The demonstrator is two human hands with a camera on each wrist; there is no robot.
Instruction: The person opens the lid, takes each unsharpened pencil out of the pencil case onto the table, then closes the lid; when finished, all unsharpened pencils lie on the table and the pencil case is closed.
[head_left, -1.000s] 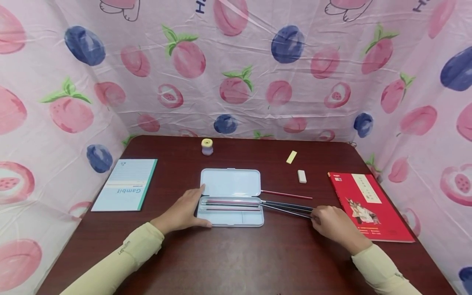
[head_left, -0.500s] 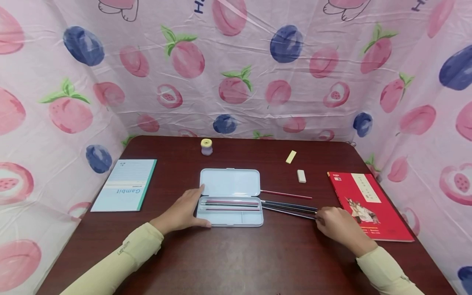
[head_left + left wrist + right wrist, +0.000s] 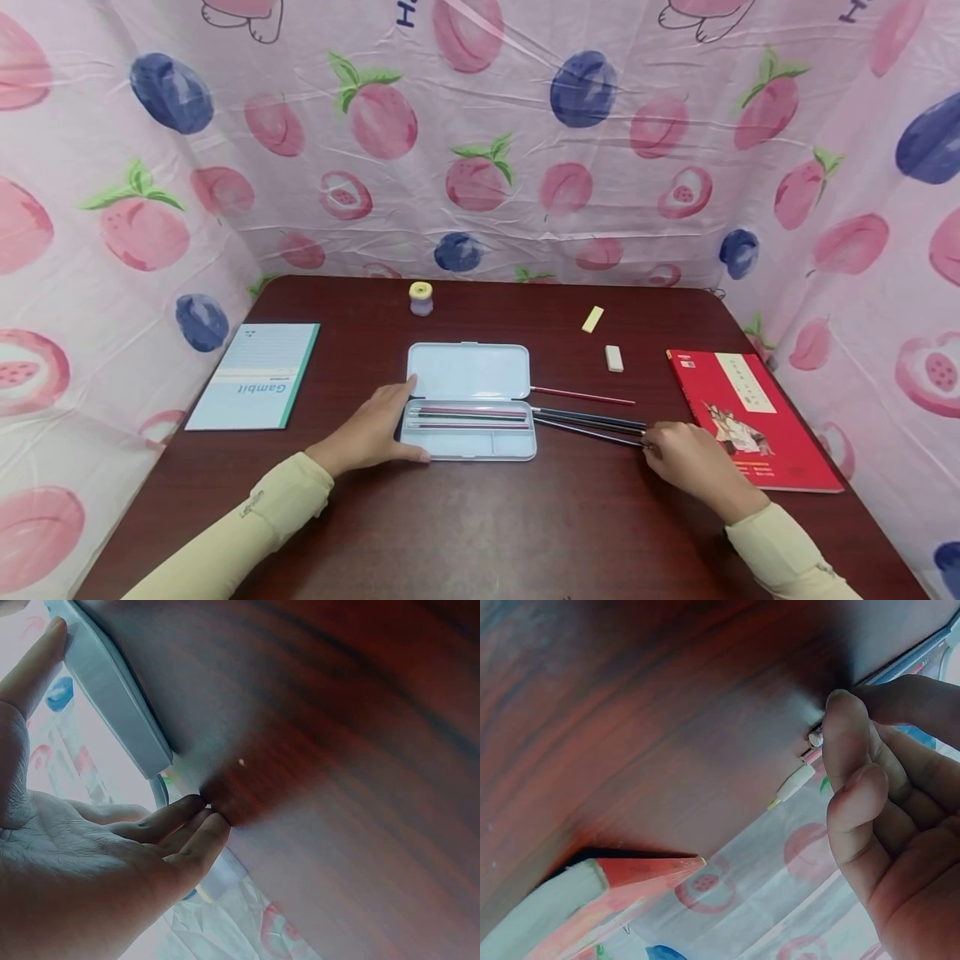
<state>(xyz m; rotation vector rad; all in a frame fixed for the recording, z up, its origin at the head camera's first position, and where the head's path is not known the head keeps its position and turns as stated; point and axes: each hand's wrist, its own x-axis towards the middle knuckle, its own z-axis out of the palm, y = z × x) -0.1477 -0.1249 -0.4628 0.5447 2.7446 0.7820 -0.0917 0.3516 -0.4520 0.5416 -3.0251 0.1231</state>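
While my left hand rests flat against the left end of the open pale blue plastic pencil case, with my fingers straight and my thumb along its near edge, my right hand pinches the right ends of a bunch of thin dark pencils. My right fingers are curled round those ends. The pencils lie on the dark brown wooden table, and their left tips touch the right end of the case. The case sits in the middle of the table with its lid folded back to the far side. Inside the near tray lie more thin pencils side by side.

Just behind the bunch in my right hand lies one thin red pencil. It is by itself on the table, right beside the case lid.

A flat red book lies on the right, near my right hand. A small white eraser and a little yellow eraser lie farther away, on the right. A small purple pot with a yellow top stands at the far side. A light blue notebook with a green edge lies on the left. Pink cloth with fruit pictures hangs all round the table.
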